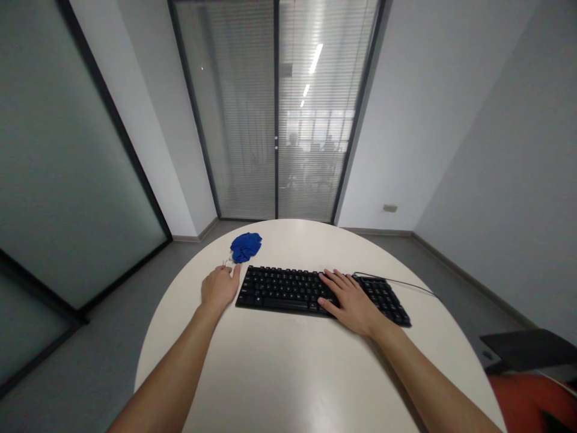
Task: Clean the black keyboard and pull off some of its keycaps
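1. Two bare forearms come in over the near edge of the round, off-white counter [288, 373], which fills the lower middle of the head view.
2. The right hand [349, 302] lies palm down on the flat black computer keyboard [288, 288], fingers spread and slack, covering keys right of the keyboard's middle; it grips nothing.
3. The left hand [219, 286] rests on the bare counter just beside the keyboard's left end, loosely open, with its forefinger stretched toward the far side; it holds nothing.
4. The keyboard lies across the middle of the counter, its long side roughly parallel to the near edge, its right end angled slightly nearer. Its number pad shows uncovered to the right of the right hand.
5. A thin black cable [396, 281] leaves the keyboard's far right corner and runs across the counter toward the right edge.
6. A crumpled bright blue cloth [246, 246] sits near the far left edge of the counter, just beyond the left forefinger; whether the fingertip touches it cannot be told.
7. Something small and pale lies on the counter next to the cloth's near side, too small to identify.
8. At the lower right, off the counter, part of a red seat [532, 400] with a dark panel [527, 349] above it shows.
9. Beyond the counter's far edge, grey floor [126, 313] leads to a dark-framed glass door with closed horizontal blinds [274, 120], flanked by white walls and a frosted glass partition [58, 150] on the left.
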`<state>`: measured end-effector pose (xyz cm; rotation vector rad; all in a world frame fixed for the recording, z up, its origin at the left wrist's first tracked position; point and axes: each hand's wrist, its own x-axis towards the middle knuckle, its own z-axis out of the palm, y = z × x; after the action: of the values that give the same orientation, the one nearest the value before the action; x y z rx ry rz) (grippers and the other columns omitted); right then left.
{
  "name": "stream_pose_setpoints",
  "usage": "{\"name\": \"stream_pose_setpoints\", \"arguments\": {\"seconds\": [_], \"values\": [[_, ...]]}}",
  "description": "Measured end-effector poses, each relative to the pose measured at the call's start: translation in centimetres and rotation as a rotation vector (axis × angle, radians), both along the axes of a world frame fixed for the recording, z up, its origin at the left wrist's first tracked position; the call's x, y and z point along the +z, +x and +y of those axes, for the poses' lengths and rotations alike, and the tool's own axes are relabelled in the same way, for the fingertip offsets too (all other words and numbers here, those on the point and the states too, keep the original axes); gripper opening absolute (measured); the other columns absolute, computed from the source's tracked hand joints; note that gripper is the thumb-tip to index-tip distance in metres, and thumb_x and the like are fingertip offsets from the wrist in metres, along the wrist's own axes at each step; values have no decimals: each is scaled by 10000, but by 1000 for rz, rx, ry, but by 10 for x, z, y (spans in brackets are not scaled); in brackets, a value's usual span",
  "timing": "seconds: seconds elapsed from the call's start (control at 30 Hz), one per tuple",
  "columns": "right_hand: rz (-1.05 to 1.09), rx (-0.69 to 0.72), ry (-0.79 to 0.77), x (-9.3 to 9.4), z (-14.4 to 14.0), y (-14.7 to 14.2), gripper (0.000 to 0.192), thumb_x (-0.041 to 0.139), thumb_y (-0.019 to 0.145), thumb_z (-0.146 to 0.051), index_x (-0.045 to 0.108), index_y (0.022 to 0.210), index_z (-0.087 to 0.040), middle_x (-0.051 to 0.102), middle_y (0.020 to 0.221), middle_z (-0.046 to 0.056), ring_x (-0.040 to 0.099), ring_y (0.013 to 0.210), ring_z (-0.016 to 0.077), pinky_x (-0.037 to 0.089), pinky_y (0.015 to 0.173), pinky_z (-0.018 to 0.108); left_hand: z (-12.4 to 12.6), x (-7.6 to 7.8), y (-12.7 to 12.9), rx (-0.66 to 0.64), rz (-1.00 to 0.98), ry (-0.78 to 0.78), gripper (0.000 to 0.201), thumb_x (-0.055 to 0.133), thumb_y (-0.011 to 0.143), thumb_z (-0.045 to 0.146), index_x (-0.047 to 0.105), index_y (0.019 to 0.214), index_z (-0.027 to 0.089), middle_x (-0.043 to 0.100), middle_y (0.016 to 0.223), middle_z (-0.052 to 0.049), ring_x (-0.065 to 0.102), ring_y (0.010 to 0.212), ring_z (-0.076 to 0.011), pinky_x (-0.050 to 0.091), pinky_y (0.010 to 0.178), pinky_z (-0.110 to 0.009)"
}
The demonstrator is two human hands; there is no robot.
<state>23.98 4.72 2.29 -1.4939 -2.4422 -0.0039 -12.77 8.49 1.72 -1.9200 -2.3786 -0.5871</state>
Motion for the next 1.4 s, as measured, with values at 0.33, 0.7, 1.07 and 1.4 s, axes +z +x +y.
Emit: {"name": "stream_pose_setpoints", "arguments": {"seconds": [0.33, 0.7, 1.07, 1.4], "values": [[16, 8, -5, -1, 0, 0, 679, 370, 966, -641, 409, 1516, -245, 350, 1590, 74, 287, 1480, 293, 230, 1210, 538, 9, -9, -7, 26, -31, 59, 563, 330, 985, 499, 676, 1211, 117, 682, 1210, -189, 655, 1071, -354, 505, 880, -442], [34, 17, -3, -4, 2, 1, 675, 382, 962, -639, 405, 1518, -256, 345, 1593, 79, 286, 1480, 303, 223, 1204, 557, 35, -23, -17, -72, -12, 81, 437, 354, 991, 309, 664, 1241, 130, 583, 1398, -143, 528, 1305, -263, 364, 1108, -366], [56, 23, -6, 1, -1, -1, 666, 392, 970, -619, 421, 1509, -229, 360, 1583, 95, 299, 1474, 307, 241, 1200, 563, 56, -17, -23, -70, -59, -15, 388, 379, 939, 277, 727, 1084, 183, 698, 1220, -129, 631, 1156, -286, 468, 970, -368], [52, 19, -5, 1, -2, -1, 668, 391, 970, -621, 422, 1509, -228, 366, 1581, 91, 305, 1471, 305, 237, 1202, 549, 52, -25, -24, -83, -151, 137, 432, 363, 952, 256, 644, 1233, 88, 559, 1370, -195, 492, 1310, -317, 337, 1135, -440]]}}
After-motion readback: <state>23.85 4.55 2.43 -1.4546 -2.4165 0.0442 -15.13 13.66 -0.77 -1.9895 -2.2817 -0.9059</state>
